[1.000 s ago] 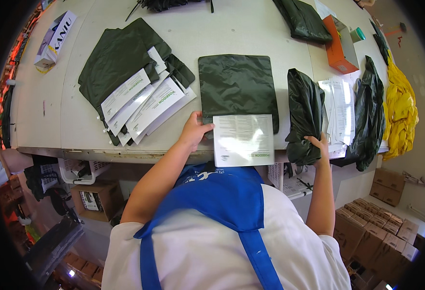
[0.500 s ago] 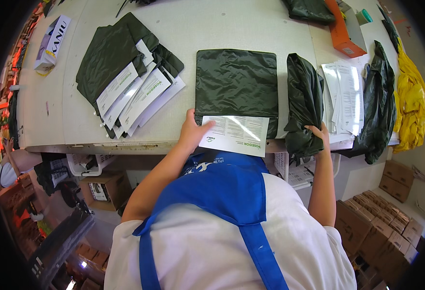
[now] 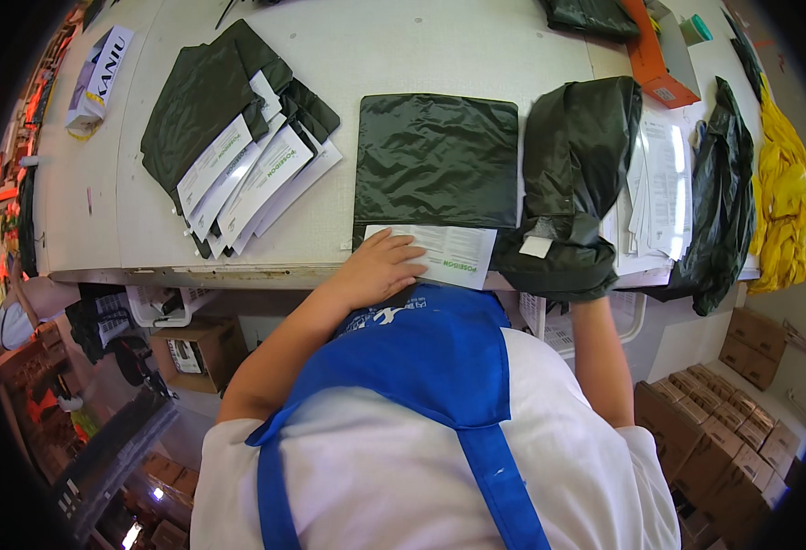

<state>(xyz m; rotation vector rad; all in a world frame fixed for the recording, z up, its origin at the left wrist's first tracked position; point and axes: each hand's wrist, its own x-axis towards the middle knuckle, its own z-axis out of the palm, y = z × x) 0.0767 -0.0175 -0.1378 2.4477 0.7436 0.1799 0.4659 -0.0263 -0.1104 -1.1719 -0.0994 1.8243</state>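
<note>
On the table [image 3: 439,55], left hand [image 3: 383,269] lies flat on a sheet [image 3: 458,249], likely steadying it; a bundle [image 3: 577,137] hides right hand, grip unclear

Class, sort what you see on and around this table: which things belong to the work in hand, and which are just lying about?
In the work, it seems:
white sheet under the left hand
flat dark green piece
dark green bundle hiding the right hand
sheet stack
sheet-and-fabric pile

Apparently lying about:
orange box
white-and-purple box
yellow bundle
cardboard cartons
</note>
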